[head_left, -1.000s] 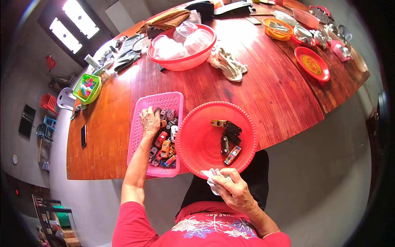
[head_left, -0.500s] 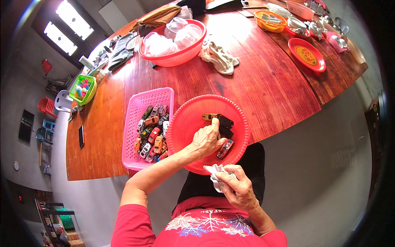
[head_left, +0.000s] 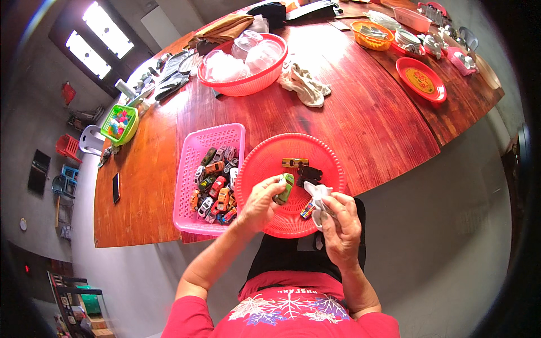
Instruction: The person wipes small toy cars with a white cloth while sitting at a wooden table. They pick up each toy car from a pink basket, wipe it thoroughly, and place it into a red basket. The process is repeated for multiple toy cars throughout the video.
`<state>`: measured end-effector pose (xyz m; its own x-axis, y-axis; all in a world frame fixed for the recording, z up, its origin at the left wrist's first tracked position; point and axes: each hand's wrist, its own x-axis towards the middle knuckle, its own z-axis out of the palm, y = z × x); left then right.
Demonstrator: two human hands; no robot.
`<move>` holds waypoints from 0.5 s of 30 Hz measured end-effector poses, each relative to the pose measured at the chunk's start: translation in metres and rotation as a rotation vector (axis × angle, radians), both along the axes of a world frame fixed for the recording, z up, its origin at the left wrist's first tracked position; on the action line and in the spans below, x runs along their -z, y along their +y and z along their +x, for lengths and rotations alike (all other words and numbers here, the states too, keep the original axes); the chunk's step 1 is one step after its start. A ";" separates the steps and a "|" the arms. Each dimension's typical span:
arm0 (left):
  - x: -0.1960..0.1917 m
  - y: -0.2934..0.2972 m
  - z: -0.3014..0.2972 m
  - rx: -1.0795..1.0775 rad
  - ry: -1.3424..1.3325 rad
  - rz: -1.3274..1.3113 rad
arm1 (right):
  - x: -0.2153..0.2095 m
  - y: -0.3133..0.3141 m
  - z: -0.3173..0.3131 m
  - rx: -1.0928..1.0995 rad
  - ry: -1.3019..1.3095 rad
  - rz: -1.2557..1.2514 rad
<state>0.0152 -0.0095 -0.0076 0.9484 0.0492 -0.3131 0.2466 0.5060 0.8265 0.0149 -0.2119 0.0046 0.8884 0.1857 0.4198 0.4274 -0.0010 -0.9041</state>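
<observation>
Pinched in my left hand [head_left: 261, 204] is a green toy car [head_left: 285, 189], held above the red round basket [head_left: 248, 174]. Close by on the right, my right hand [head_left: 342, 228] grips a crumpled white cloth [head_left: 319, 197] over the basket's near right side. Inside the basket lie a yellow toy car [head_left: 295, 163], a dark toy car [head_left: 310, 173] and a colourful toy car [head_left: 307, 210], the last partly covered by the cloth. To the left, a pink rectangular basket [head_left: 194, 141] holds a pile of several toy cars [head_left: 218, 186].
A red basket of clear plastic containers [head_left: 242, 87] stands farther back, with a pale rag [head_left: 304, 84] beside it. A phone [head_left: 116, 187] and a green basket of colourful pieces [head_left: 134, 127] are at the left. A red tray [head_left: 437, 93] lies at the right.
My left hand has come up out of the red basket, moving left with the green car in its fingers. My right hand has raised the cloth up over the basket.
</observation>
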 end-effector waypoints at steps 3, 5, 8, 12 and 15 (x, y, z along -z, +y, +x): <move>-0.009 -0.032 -0.014 -0.054 -0.098 -0.271 | 0.000 0.025 -0.001 -0.011 -0.192 -0.162; 0.000 -0.038 -0.025 -0.020 -0.140 -0.717 | 0.007 0.044 -0.010 0.029 -0.323 -0.271; -0.006 -0.044 -0.036 -0.093 -0.174 -0.516 | 0.007 0.048 -0.011 0.047 -0.362 -0.291; -0.008 -0.054 -0.045 -0.184 -0.178 -0.331 | 0.003 0.054 0.005 0.103 -0.239 -0.207; -0.008 -0.056 -0.047 -0.173 -0.215 -0.310 | 0.004 0.053 0.011 0.077 -0.091 -0.138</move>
